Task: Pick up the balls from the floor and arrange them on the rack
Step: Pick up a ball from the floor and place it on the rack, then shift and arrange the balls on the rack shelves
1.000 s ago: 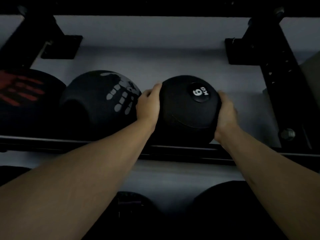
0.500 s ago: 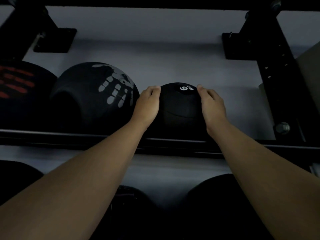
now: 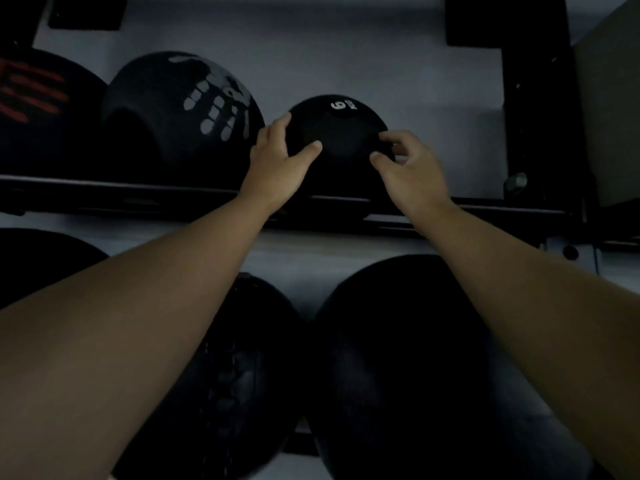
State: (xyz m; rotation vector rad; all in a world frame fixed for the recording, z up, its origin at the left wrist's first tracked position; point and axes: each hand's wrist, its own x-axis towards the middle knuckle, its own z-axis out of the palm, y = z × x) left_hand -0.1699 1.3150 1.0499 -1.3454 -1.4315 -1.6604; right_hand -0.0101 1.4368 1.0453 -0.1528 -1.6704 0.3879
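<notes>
Releasing the 6 kg ball (image 3: 341, 140) | it now sits on the rack rail (image 3: 138, 188), right of the handprint ball (image 3: 180, 109) | your left hand (image 3: 277, 164) still touches it, fingers spread; right hand (image 3: 412, 168) loosened, lifting off | placement looks done.

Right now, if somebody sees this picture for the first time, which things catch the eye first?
First the two bare forearms reaching up, the left hand and right hand on a small black ball marked 6 on the upper rack rail. Next, to its left, a bigger ball with a white handprint. Two large dark balls sit lower down.
</notes>
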